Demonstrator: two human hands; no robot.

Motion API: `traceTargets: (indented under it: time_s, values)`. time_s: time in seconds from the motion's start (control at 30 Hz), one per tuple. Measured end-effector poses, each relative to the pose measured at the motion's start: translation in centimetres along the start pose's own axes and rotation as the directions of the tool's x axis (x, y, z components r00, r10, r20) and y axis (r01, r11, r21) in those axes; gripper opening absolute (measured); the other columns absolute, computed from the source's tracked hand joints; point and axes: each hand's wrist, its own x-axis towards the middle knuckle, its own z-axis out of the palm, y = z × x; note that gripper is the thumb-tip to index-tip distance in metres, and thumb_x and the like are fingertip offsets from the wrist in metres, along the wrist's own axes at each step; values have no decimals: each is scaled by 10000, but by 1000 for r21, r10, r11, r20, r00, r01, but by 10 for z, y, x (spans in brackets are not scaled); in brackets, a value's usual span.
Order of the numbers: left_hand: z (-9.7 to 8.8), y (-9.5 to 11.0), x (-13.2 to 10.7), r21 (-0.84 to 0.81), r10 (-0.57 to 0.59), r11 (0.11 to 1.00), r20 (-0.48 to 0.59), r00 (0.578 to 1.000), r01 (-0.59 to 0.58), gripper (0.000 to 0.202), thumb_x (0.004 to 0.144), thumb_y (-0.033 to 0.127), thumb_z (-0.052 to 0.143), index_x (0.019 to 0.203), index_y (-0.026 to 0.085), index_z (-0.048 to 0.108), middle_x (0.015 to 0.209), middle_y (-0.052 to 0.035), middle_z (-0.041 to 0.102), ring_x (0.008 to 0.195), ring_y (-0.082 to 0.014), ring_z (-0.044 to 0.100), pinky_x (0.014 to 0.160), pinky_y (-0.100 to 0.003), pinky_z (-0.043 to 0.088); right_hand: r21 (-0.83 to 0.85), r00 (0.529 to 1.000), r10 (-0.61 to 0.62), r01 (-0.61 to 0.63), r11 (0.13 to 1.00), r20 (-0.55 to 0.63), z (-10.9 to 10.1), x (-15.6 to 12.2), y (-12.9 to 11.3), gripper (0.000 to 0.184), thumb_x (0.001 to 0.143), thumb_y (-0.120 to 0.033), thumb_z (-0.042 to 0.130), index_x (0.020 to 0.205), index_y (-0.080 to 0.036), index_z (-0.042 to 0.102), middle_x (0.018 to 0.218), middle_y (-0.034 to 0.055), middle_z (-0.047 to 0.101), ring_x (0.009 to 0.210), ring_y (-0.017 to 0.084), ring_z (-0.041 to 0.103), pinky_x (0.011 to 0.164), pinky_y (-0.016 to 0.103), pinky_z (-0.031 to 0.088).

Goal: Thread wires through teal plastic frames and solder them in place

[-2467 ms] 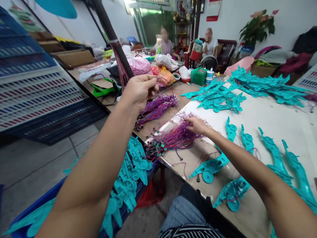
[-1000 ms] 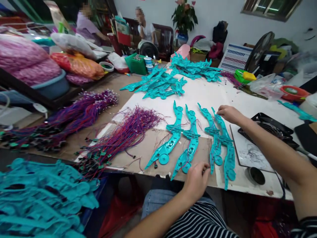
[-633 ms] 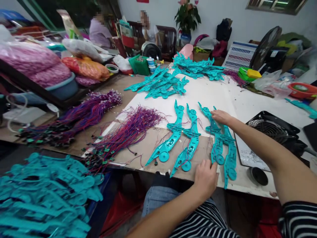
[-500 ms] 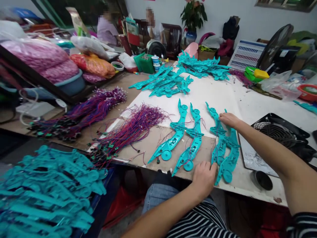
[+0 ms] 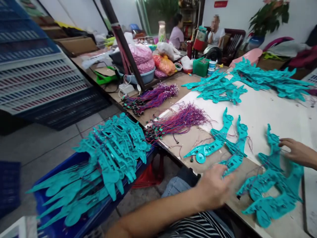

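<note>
My left hand (image 5: pixel 214 186) is over the table's near edge, at the lower end of a teal curved plastic part (image 5: pixel 242 132). Motion blurs its fingers, so whether it grips anything is unclear. My right hand (image 5: pixel 298 152) has its fingers apart beside the upper end of another teal part (image 5: pixel 272 140), with nothing held. A further teal part (image 5: pixel 293 178) lies against that one, below my right hand. Farther left rests one more teal part (image 5: pixel 226 124). Thin red and blue wires run over these parts.
Purple-red wire bundles (image 5: pixel 183 120) lie on the table left of the parts. A blue crate (image 5: pixel 59 168) at lower left is heaped with teal parts. More teal parts (image 5: pixel 267 77) are piled at the back. Two people sit behind the table.
The view has swung left, bringing the crate more fully into sight. My left hand has left the right pair of parts and moved left; my right hand has come off its part.
</note>
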Motion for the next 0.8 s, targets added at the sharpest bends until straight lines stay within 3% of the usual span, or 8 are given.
traceTargets:
  time_s: [0.07, 0.17, 0.23, 0.37, 0.47, 0.6, 0.7, 0.8]
  values:
    - [-36, -45, -7, 40, -236, 968, -211, 949, 250, 292, 902, 253, 497, 1139, 146, 629, 1135, -163, 602, 1058, -257, 561, 939, -393, 481, -11, 994, -4, 2, 1000, -110, -8, 4, 4, 226, 503, -232, 595, 715, -310, 611, 1111, 247, 648, 945, 345, 664, 854, 499, 467]
    - [-97, -128, -16, 180, -492, 767, -451, 745, 616, 294, 892, 213, 473, 1095, 147, 676, 1102, -158, 614, 1077, -290, 530, 978, -441, 442, -54, 964, -62, 49, 997, -260, -24, 16, -26, 162, 605, -277, 566, 749, -296, 638, 978, 243, 680, 884, 332, 665, 859, 496, 468]
    - [-132, -176, -19, 310, -543, 663, -429, 722, 682, 352, 869, 177, 465, 1146, 166, 682, 1198, -153, 604, 1152, -314, 489, 994, -457, 419, -80, 938, -162, 144, 986, -306, -33, 27, -68, 163, 689, -289, 522, 775, -273, 660, 949, 211, 697, 887, 317, 671, 858, 471, 492]
    - [-174, -232, -14, 533, -637, 619, -88, 766, 577, 359, 827, 161, 471, 1082, 217, 718, 1243, -114, 639, 1191, -332, 490, 947, -468, 422, -165, 864, -396, 361, 918, -310, -40, 52, -167, 284, 832, -276, 440, 861, -176, 704, 953, 175, 721, 901, 311, 677, 826, 437, 530]
    - [-188, -243, -5, 564, -654, 641, 46, 755, 521, 239, 817, 203, 501, 900, 209, 725, 1048, -103, 716, 1095, -308, 573, 929, -434, 423, -168, 813, -493, 464, 870, -309, -43, 70, -223, 301, 877, -249, 430, 889, -155, 716, 971, 154, 728, 867, 289, 673, 790, 416, 528]
    - [-210, -239, 3, 514, -624, 679, 28, 781, 525, 215, 854, 244, 456, 913, 191, 655, 912, -86, 717, 904, -249, 645, 817, -346, 453, -68, 789, -523, 532, 844, -323, -46, 90, -271, 281, 888, -228, 448, 907, -162, 721, 942, 125, 730, 877, 266, 666, 781, 386, 517]
    - [-232, -225, 12, 238, -569, 794, -36, 822, 560, 180, 877, 295, 430, 904, 188, 573, 775, -44, 666, 724, -193, 626, 666, -283, 453, 78, 807, -461, 522, 849, -369, -46, 106, -304, 270, 879, -208, 472, 988, -169, 715, 933, 116, 719, 893, 247, 661, 805, 369, 514]
    - [-250, -201, 33, -112, -524, 849, -49, 850, 517, 128, 874, 301, 459, 854, 186, 511, 644, 6, 578, 570, -141, 550, 549, -241, 412, 233, 828, -364, 490, 840, -427, -48, 125, -344, 393, 852, -253, 562, 1228, -160, 632, 1035, 125, 683, 885, 229, 652, 806, 356, 517]
